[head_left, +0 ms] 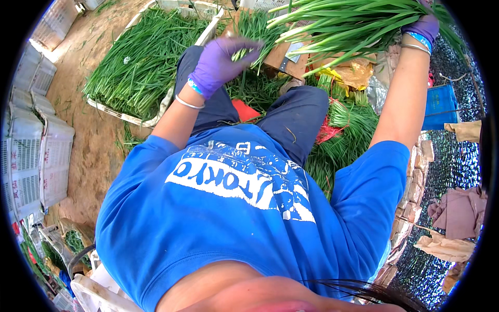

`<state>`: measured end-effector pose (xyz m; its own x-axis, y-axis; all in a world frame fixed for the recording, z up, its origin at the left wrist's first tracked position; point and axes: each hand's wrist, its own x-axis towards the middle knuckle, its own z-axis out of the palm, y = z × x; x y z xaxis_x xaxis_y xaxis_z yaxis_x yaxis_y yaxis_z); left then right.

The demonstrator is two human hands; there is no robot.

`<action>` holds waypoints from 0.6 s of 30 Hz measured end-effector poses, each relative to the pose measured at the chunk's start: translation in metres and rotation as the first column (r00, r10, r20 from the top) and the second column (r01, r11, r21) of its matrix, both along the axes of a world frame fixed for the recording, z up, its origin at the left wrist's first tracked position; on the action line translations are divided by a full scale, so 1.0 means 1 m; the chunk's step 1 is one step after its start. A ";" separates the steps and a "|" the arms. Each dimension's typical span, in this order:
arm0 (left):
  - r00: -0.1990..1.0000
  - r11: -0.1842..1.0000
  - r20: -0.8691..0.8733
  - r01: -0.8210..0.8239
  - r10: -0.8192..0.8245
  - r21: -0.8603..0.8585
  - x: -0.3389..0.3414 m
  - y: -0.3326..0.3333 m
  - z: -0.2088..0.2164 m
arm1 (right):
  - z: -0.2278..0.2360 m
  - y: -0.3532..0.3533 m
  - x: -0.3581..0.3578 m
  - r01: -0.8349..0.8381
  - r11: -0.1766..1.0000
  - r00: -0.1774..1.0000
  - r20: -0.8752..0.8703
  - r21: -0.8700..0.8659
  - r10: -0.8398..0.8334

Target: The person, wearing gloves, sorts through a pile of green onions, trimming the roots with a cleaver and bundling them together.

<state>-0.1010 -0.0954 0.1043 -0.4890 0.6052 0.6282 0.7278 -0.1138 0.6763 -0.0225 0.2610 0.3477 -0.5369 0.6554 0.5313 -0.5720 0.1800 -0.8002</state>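
Observation:
My right hand point(422, 28), in a purple glove, is raised at the far right and closed round a large bunch of long green chives point(353, 28). Their pale cut ends point left. My left hand point(221, 65), also gloved in purple, hovers above my left knee; its fingers are slightly blurred. Thumb and fingers stand apart, with green stalks showing in the gap, seemingly behind the hand. A loose pile of chives point(257, 34) lies just beyond it. Beside that pile is a brown wooden or cardboard box point(291, 65) with a flat metal piece on it.
A white crate point(96, 106) heaped with chives stands at the left. By my right leg lie chive bundles point(353, 117) with red ties point(328, 131). White plastic crates point(56, 161) are stacked at far left. A blue container point(439, 106) and dark netting point(462, 161) are at the right.

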 end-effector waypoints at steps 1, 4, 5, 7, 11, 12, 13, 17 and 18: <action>0.998 0.981 0.023 -0.068 0.065 0.181 -0.008 0.012 -0.003 | -0.003 -0.012 -0.004 -0.021 1.000 1.000 0.002 0.000 0.021; 0.907 0.916 -0.172 -0.354 0.385 0.187 0.001 0.029 0.042 | -0.012 -0.050 -0.003 -0.084 0.996 0.996 0.004 -0.009 0.084; 0.897 0.924 -0.226 -0.378 0.381 0.060 0.007 0.032 0.055 | -0.013 -0.061 -0.001 -0.095 0.995 0.995 0.005 -0.011 0.095; 0.828 0.882 -0.317 -0.466 0.463 0.070 0.005 0.038 0.051 | -0.018 -0.084 -0.007 -0.150 0.988 0.989 0.004 -0.024 0.150; 0.852 0.908 -0.318 -0.373 0.417 0.190 -0.001 0.032 0.035 | -0.022 -0.095 -0.009 -0.172 0.985 0.985 0.002 -0.022 0.172; 0.899 0.937 -0.274 -0.304 0.343 0.174 0.000 0.029 0.033 | -0.023 -0.093 -0.008 -0.161 0.987 0.987 0.007 -0.016 0.161; 0.893 0.926 -0.282 -0.287 0.352 0.247 -0.001 0.031 0.028 | -0.024 -0.091 -0.008 -0.155 0.988 0.988 0.009 -0.014 0.156; 0.869 0.908 -0.290 -0.338 0.402 0.246 0.000 0.038 0.019 | -0.029 -0.089 -0.008 -0.134 0.991 0.991 0.009 -0.008 0.135; 0.871 0.918 -0.290 -0.366 0.396 0.154 -0.001 0.041 0.015 | -0.031 -0.086 -0.008 -0.123 0.992 0.992 0.008 -0.009 0.123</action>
<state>-0.1022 -0.0541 0.1193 -0.4421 0.3437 0.8285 0.8970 0.1647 0.4103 -0.0303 0.1746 0.3167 -0.6182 0.5886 0.5209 -0.5823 0.1023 -0.8065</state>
